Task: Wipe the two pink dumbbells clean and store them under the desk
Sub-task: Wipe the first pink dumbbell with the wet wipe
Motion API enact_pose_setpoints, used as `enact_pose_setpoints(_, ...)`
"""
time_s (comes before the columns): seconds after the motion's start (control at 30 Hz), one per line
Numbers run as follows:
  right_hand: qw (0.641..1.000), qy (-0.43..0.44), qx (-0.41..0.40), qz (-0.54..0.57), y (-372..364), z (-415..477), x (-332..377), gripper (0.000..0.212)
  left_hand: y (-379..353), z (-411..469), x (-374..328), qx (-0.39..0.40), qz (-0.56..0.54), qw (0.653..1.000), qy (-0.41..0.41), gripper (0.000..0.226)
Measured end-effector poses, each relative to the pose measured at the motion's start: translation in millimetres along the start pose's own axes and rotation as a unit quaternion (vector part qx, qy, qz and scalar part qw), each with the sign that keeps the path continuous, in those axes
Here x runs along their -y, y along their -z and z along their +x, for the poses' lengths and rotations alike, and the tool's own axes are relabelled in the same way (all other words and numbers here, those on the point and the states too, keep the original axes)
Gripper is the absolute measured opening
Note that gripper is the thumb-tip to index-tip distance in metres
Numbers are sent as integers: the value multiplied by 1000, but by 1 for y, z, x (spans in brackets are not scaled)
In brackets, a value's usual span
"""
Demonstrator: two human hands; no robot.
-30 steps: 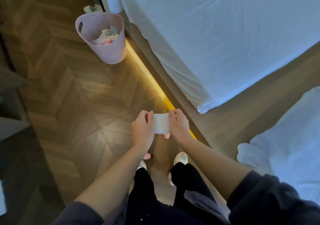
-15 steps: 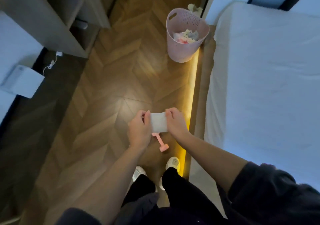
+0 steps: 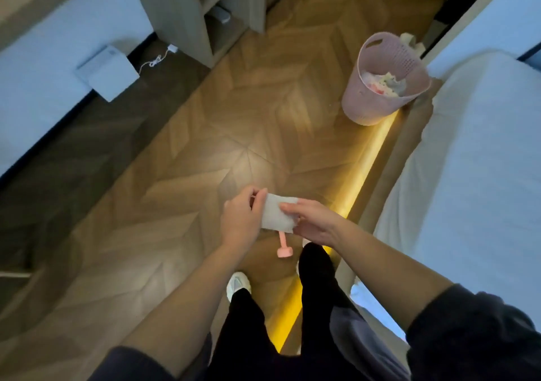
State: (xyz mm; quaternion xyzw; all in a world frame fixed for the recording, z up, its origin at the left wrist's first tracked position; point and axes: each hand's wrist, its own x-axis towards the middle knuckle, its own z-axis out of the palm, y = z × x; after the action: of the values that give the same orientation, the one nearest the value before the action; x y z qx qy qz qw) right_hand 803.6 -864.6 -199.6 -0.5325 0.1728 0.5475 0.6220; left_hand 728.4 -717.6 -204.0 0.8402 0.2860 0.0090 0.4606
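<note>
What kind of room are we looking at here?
Most likely a bedroom: a bed with white sheets runs along the right, with a glowing light strip at its base, and a pink perforated basket of scraps stands on the herringbone wood floor beside it.

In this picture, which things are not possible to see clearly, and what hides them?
1. Head view: most of the pink dumbbell is hidden behind the wipe that the left hand and right hand pinch.
2. Head view: a second dumbbell is nowhere visible.
3. Head view: the contents of the pink basket are too blurred to name.
</note>
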Motion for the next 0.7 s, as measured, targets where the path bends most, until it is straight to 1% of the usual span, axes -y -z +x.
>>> enact_pose_setpoints(0.03,1000,2,3,1,3,10,4,14,-6,1,5,-18,-6,1000,11,22)
enact_pose_setpoints(0.07,1000,10,-2,18,7,13,7,17,-10,1,3,-14,-1,1000,8,22)
enact_pose_setpoints(0.1,1000,-1,2,10,10,23,9,22,-17,2,9,-25,-1,999,27,22)
enact_pose_setpoints(0.13,999,-30,15,-12,15,43,10,26,-28,6,23,-52,-10,997,56,22)
enact_pose_setpoints(0.23,989,-118,41,-81,43,115,-1,26,-76,25,77,-105,-35,987,118,22)
enact_pose_setpoints(0.33,977,-153,67,-135,73,196,-32,27,-133,43,150,-138,-28,979,144,20)
enact_pose_setpoints(0.47,965,-160,74,-192,117,300,-96,23,-214,61,260,-147,-42,975,162,17)
enact_pose_setpoints(0.53,963,-158,80,-205,137,342,-129,29,-249,64,308,-150,-48,972,173,17)
enact_pose_setpoints(0.6,960,-151,97,-216,153,370,-153,27,-275,65,342,-168,-39,971,165,19)
enact_pose_setpoints(0.67,955,-132,119,-238,161,384,-169,17,-290,63,359,-188,-38,971,142,21)
enact_pose_setpoints(0.7,953,-118,126,-248,163,388,-174,16,-293,61,362,-200,-38,970,131,22)
